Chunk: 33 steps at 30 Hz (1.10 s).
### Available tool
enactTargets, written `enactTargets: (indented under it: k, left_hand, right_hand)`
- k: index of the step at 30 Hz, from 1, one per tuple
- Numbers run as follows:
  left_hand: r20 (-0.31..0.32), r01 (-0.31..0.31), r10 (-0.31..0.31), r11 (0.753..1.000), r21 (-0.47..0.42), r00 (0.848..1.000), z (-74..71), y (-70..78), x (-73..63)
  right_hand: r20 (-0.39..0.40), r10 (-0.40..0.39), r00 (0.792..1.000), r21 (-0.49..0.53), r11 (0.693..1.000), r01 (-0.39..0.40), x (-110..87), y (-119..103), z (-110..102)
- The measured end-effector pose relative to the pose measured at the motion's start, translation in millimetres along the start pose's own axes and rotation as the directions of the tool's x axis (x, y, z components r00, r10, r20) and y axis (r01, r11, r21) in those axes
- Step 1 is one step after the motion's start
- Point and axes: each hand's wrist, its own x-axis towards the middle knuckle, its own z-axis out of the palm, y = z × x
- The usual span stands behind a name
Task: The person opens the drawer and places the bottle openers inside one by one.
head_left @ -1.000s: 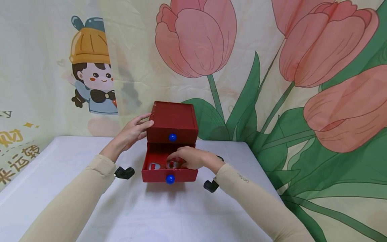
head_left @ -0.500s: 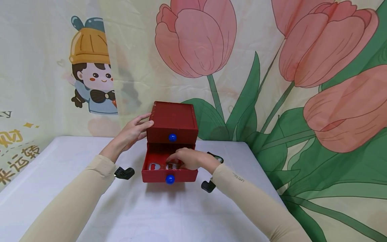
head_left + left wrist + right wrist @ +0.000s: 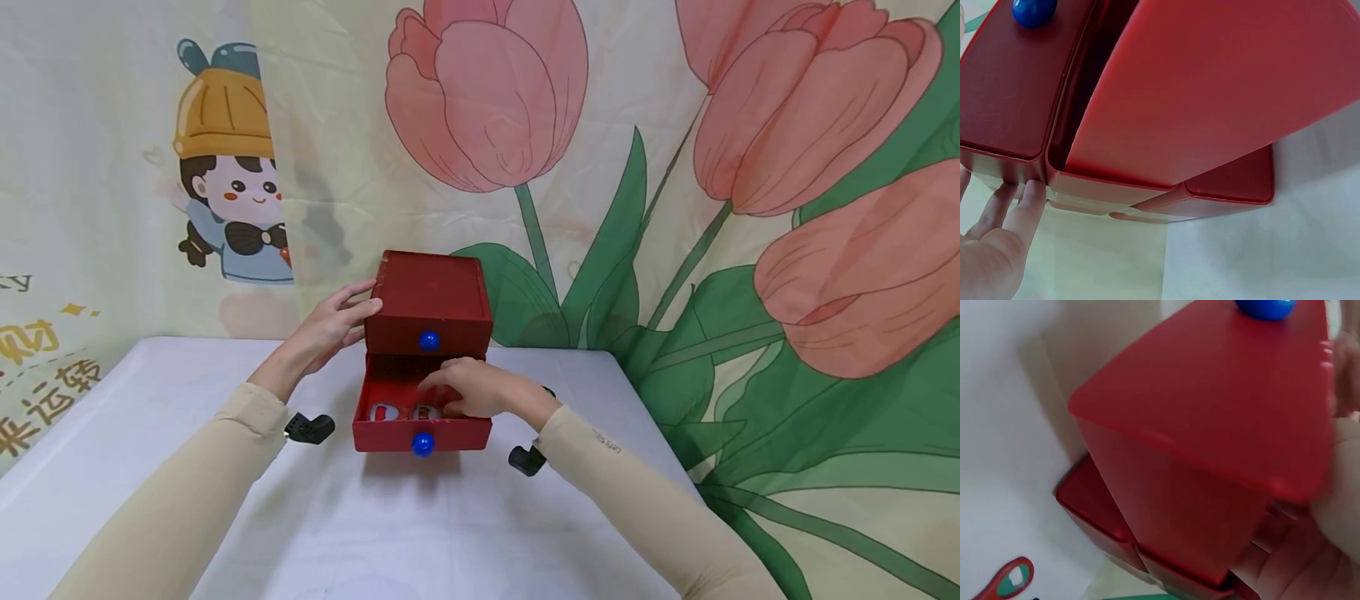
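Note:
A red drawer cabinet [image 3: 431,287] with blue knobs stands on the table. Below its top drawer, another drawer [image 3: 375,435] is pulled out, and in it lie two silvery oval pieces with openings, a left one [image 3: 384,412] and a right one [image 3: 427,412]; their kind is unclear. My left hand [image 3: 330,325] rests against the cabinet's left side, fingers extended, thumb at the top edge. Inside the drawer, my right hand [image 3: 476,390] hovers by the right piece, its fingers loosely spread; in the right wrist view the drawer wall hides the fingertips.
A red-and-green looped handle [image 3: 1015,578] shows on the right side of the table, mostly cut off by the right wrist view. The white-covered table [image 3: 427,533] reaches back to a printed tulip cloth [image 3: 487,108]. A lower red unit [image 3: 1235,178] sits under the open drawer.
My right hand lowered the right silvery piece onto the drawer floor, then its fingers loosened and lifted slightly off it. The left hand and the cabinet have stayed where they were.

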Motion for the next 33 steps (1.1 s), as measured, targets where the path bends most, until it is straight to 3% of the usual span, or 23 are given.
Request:
enactTargets:
  k: [8, 14, 22, 28, 33]
  left_hand:
    - [0.004, 0.005, -0.005, 1.0, -0.013, 1.0, -2.4, 2.1, -0.4]
    - [0.0, 0.011, -0.011, 1.0, -0.008, 1.0, -4.3, 2.2, -0.9]
    - [0.0, 0.012, -0.012, 1.0, 0.002, 1.0, -3.1, 2.2, -0.2]
    - [-0.004, 0.012, -0.012, 1.0, 0.004, 1.0, -1.5, 2.0, 0.3]
    - [0.003, 0.006, -0.006, 1.0, -0.009, 1.0, -0.2, 2.1, 0.5]
  right_hand:
    - [-0.134, -0.058, 0.989, 0.069, 0.995, 0.068, -29.4, 8, -19]
    - [-0.223, -0.034, 0.974, 0.109, 0.992, 0.06, -56.9, 17, -30]
    - [-0.275, 0.116, 0.954, 0.238, 0.97, -0.049, -85.1, 35, -19]
    - [-0.324, 0.223, 0.919, 0.341, 0.934, -0.107, -101.0, 45, 1]
    - [-0.326, 0.33, 0.886, 0.453, 0.877, -0.16, -110.1, 53, 27]
